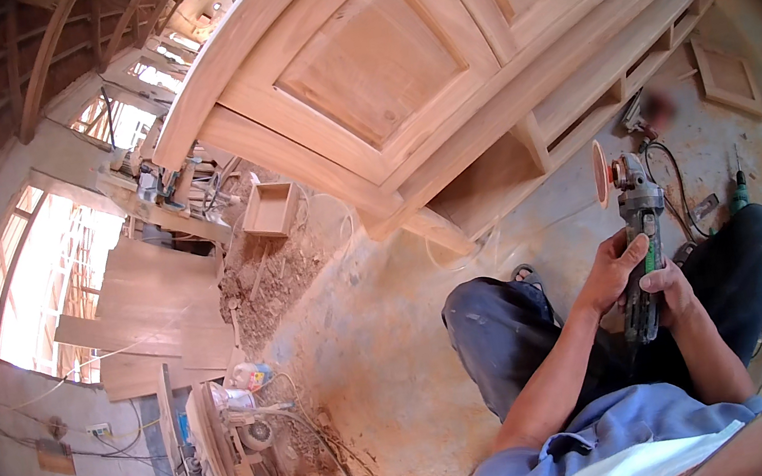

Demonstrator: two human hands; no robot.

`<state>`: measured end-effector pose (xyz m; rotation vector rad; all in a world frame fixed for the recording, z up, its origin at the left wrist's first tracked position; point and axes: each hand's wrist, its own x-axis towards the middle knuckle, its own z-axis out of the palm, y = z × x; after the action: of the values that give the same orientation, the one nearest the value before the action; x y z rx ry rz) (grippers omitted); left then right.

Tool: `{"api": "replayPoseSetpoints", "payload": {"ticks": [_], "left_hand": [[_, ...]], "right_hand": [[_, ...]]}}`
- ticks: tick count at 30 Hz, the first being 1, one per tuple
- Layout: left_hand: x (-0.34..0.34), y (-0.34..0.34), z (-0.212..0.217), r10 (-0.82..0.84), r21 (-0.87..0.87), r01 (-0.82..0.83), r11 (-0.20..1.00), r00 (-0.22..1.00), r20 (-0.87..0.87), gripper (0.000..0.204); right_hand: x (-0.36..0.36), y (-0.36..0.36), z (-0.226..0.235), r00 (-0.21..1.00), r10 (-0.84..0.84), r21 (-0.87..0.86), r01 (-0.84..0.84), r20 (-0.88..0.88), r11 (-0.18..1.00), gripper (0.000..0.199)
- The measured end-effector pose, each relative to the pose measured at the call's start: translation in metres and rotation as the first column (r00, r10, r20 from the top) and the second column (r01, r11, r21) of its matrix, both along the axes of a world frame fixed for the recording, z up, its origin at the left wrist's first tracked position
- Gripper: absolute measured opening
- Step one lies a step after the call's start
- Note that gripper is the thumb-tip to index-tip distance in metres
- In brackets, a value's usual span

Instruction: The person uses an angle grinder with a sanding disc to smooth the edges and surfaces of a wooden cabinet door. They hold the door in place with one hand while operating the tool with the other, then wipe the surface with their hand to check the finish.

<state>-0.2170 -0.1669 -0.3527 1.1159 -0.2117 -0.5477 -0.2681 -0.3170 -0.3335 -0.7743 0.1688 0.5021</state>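
Both hands are closed around a grey angle grinder (640, 204), held upright above my lap between my knees. My left hand (611, 273) grips the left side of its body, thumb lying across the front. Lower down, on the right side, my right hand (672, 288) is wrapped round it. A reddish-brown round disc (601, 174) sits on the grinder's head, edge-on to the view and apart from the wood. In front of me stands a large unpainted wooden cabinet (446, 144) with raised-panel doors above and open compartments along the bottom.
A green drill (738, 192) and a corded power tool (643, 115) lie on the floor at right, near a small framed panel (729, 78). Sawdust and a wooden drawer box (270, 208) are at left. Boards (154, 301) lean by the window, with a dusty machine (235, 447) nearer.
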Motion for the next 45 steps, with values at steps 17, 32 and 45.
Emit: {"api": "replayPoseSetpoints", "payload": {"ticks": [17,32,45], "left_hand": [[0.01,0.002,-0.042,0.182,0.135,-0.168,0.977,0.978,-0.104,0.061],[0.043,0.014,0.002,0.32,0.484,-0.342,0.805,0.938,0.131,0.026],[0.256,0.032,0.179,0.821,0.219,-0.955,0.199,0.285,0.495,0.086]], "right_hand": [[0.026,0.013,-0.027,0.992,0.031,-0.477,0.032,0.124,0.878,0.037],[0.034,-0.026,-0.045,0.99,-0.133,-0.316,0.114,-0.039,0.942,0.035],[0.052,-0.07,-0.066,0.965,-0.253,-0.037,0.251,-0.073,0.967,0.046]]}}
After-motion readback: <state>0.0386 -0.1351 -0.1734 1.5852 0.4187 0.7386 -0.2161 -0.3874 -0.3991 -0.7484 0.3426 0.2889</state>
